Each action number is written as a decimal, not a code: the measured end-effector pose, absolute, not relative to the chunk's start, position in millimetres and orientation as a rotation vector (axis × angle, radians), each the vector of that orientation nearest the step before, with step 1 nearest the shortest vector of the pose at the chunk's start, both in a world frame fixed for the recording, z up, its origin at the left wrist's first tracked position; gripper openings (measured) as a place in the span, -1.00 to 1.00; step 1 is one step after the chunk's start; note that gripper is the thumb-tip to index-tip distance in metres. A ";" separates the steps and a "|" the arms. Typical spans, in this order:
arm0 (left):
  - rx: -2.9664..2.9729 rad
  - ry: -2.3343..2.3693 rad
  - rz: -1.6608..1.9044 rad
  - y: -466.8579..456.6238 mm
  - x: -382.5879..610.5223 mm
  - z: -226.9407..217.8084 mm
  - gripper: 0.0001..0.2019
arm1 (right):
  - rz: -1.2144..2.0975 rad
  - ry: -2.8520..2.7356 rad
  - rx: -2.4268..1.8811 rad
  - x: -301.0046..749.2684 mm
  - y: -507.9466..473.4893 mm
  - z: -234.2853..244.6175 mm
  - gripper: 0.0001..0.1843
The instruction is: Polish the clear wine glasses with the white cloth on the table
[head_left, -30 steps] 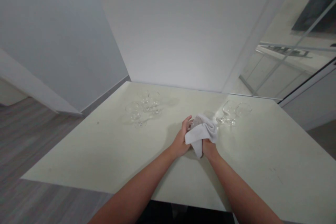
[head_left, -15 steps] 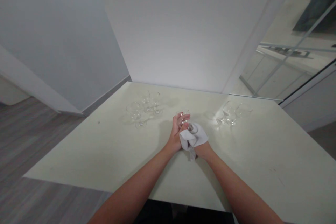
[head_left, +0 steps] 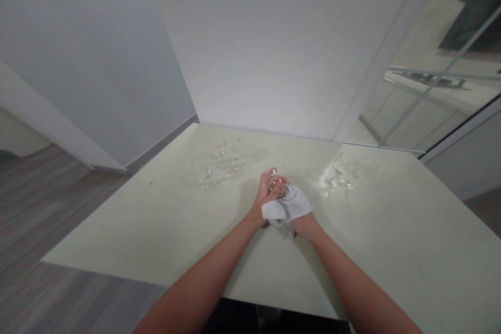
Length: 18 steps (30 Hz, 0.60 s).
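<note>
My left hand [head_left: 263, 197] is wrapped round a clear stemmed glass [head_left: 276, 181] held above the middle of the pale table [head_left: 156, 229]. My right hand [head_left: 304, 223] is closed on a white cloth [head_left: 286, 207] pressed against the lower part of that glass; the cloth hides most of its fingers. Both hands meet over the table's centre.
Several clear stemmed glasses [head_left: 219, 163] stand in a group at the far left of the table. Two more glasses [head_left: 346, 169] stand at the far right. White walls rise behind the table, a glass partition [head_left: 430, 88] lies to the right, and wooden floor [head_left: 35, 203] to the left.
The cloth, which covered the glass a second ago, has slid down to its lower part, so the bowl now shows in my left hand. Both hands shifted slightly left.
</note>
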<state>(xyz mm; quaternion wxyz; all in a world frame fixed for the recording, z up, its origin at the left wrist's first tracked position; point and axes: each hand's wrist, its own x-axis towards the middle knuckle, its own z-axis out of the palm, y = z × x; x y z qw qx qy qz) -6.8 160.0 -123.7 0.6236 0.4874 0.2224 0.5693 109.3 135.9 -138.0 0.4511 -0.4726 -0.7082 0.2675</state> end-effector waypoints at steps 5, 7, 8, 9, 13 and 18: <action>1.306 0.608 1.417 152.0 -6.2 -116.7 -0.38 | 0.674 -1.663 -1.188 115.2 136.6 -138.0 -0.67; 1.279 0.596 1.421 152.2 -6.6 -114.1 -0.37 | 0.684 -1.683 -1.180 115.8 135.8 -133.3 -0.69; 1.249 0.582 1.399 153.1 -7.1 -113.1 -0.37 | 0.687 -1.704 -1.175 115.8 134.5 -130.3 -0.70; 1.213 0.567 1.368 154.4 -7.7 -112.2 -0.35 | 0.687 -1.716 -1.169 115.9 132.7 -127.3 -0.70; 1.071 0.496 1.241 159.0 -10.6 -109.5 -0.28 | 0.741 -1.640 -1.168 117.7 123.2 -122.9 -0.67; 0.977 0.637 1.376 163.3 -18.8 -107.5 -0.30 | 0.712 -1.323 -1.224 127.0 123.0 -127.2 -0.66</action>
